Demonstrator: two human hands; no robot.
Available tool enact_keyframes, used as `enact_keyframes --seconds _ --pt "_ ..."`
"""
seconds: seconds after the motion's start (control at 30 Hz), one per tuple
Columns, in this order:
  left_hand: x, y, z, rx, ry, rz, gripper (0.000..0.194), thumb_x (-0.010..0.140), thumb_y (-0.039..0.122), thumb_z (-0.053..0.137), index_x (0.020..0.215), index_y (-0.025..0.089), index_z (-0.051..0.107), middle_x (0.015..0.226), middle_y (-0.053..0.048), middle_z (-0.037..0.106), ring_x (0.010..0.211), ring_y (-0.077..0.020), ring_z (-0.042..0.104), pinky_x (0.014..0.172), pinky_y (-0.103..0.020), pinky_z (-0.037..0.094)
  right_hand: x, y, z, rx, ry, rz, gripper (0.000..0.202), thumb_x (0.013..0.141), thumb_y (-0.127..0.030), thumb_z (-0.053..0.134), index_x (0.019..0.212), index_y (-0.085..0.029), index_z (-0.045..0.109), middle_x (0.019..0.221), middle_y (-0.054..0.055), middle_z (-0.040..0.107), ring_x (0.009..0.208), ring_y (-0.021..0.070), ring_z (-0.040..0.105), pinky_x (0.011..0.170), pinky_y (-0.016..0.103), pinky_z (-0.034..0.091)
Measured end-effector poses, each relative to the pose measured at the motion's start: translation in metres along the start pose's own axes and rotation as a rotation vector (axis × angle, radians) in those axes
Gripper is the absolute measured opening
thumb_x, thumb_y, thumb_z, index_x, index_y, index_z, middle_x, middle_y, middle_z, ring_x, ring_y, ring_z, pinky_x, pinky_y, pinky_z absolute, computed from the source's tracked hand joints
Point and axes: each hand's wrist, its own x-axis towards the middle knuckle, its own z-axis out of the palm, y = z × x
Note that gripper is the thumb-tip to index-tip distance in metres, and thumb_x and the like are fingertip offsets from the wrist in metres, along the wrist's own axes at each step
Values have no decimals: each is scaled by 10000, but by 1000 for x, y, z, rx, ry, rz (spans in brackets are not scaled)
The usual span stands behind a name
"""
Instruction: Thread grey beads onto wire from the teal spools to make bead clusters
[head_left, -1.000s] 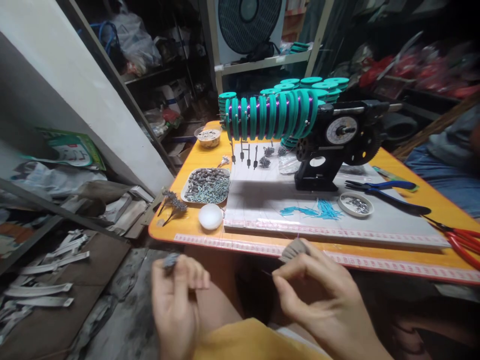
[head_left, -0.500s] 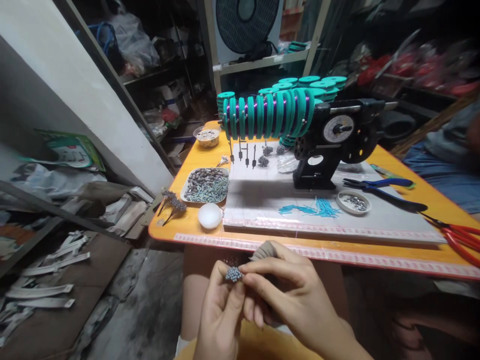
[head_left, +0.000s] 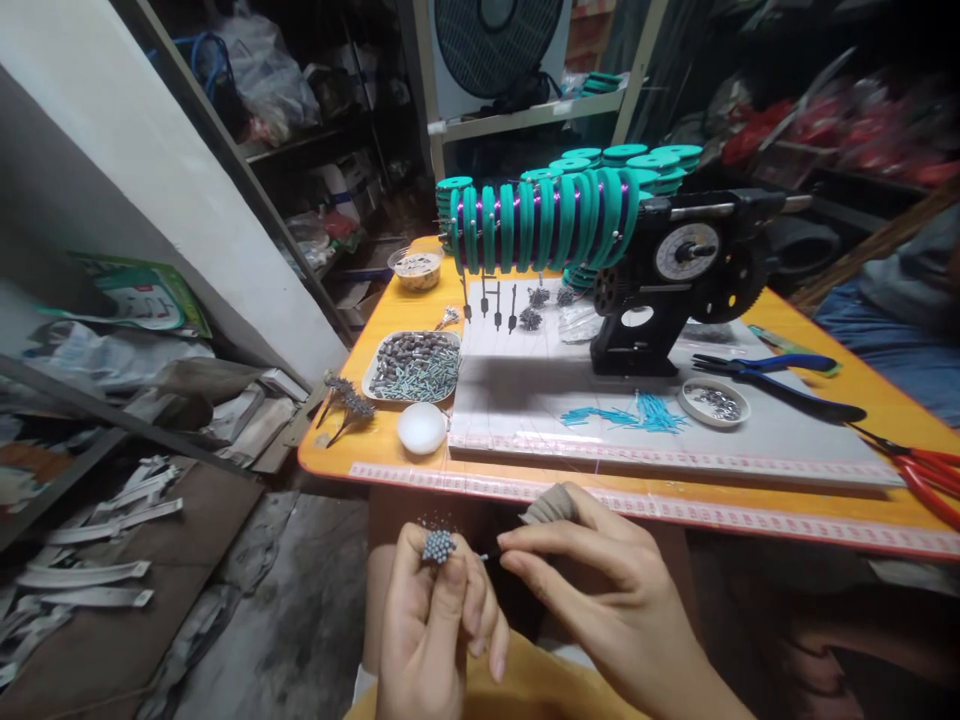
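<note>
Small grey beaded cluster on fine wire (head_left: pixel 438 546): pinched at the fingertips of the left hand (head_left: pixel 435 630), below the near edge of the orange worktop (head_left: pixel 750 505). Right hand (head_left: pixel 600 590) beside it, thumb and forefinger closed on a thin strand; grey cloth pad (head_left: pixel 550 505) at the fingers. Judged light, delicate, easily bent; best held by the wire just under the beads.

winder with teal spools (head_left: pixel 547 220) | bead tray (head_left: pixel 414 367) | blue pliers (head_left: pixel 772 370) | white lid (head_left: pixel 421 428)
</note>
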Motion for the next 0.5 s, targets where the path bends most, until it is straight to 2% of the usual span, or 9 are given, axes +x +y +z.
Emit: enact_keyframes --seconds 0.1,0.2,0.37,0.5 --pt "-2 2 -2 -25 -49 -24 427 935 410 431 792 153 121 614 89 367 456 37 424 434 -100 409 -1 0 -2 -81 -9 -36 142 822 -96 621 850 -158 747 793 19 500 799 -119 430 725 -57 374" --pt "-1 3 -1 -17 -41 14 447 938 386 440 777 140 102 605 93 382 460 53 446 460 -59 380 -2 0 -4 -99 -29 -45 145 831 -102 613 842 -157 747 796 24 499 806 -113 420 732 -49 365" --pt "-1 4 2 6 3 16 492 920 407 484 777 131 102 588 101 391 453 62 452 482 -39 345 -3 -2 -5 -84 -51 -44 154 841 -97 599 830 -146 745 794 29 499 806 -113 421 736 -48 368" --pt "-6 15 16 -48 101 -92 583 830 492 594 792 141 131 583 99 378 442 46 420 450 -72 355 -1 -3 -7 -72 -40 -37 150 833 -92 606 829 -145 746 787 27 500 798 -116 430 725 -59 373"
